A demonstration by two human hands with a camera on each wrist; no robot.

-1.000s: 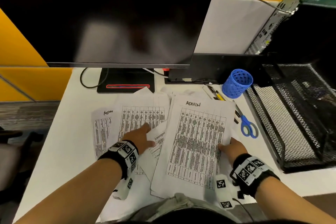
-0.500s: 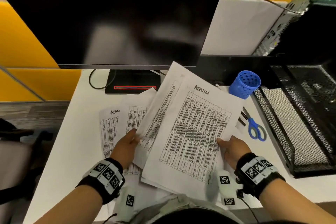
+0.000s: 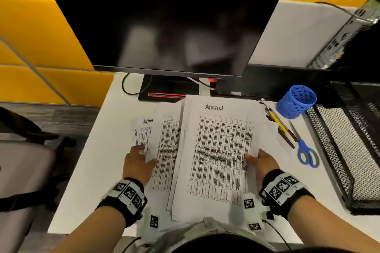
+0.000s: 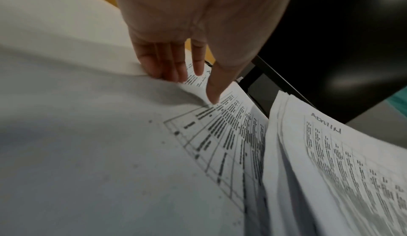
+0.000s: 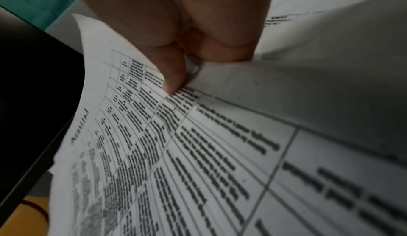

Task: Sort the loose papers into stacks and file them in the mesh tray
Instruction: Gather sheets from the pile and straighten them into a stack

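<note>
A stack of printed sheets headed "ADMIN" (image 3: 222, 150) lies in the middle of the white desk (image 3: 98, 160). My right hand (image 3: 261, 160) grips its right edge, thumb on top; the right wrist view shows that hand (image 5: 174, 77) pinching the stack (image 5: 176, 161). Left of the stack lie loose sheets (image 3: 166, 150), fanned and overlapping. My left hand (image 3: 139, 160) rests on them and pinches the curled edge of one loose sheet (image 4: 196, 90) between the fingers (image 4: 163, 65) and thumb. The black mesh tray (image 3: 349, 144) stands at the right, apart from both hands.
A large dark monitor (image 3: 160, 16) stands behind the papers. A blue pen cup (image 3: 296, 101) lies tipped, with pens (image 3: 281, 127) and blue scissors (image 3: 307, 154) between the stack and the tray. A computer tower (image 3: 349, 33) is at the back right. A chair (image 3: 20, 160) is at the left.
The ADMIN stack, held up and tilted half a second ago, has come down and straightened. My left hand has let go of it and moved left onto the loose sheets.
</note>
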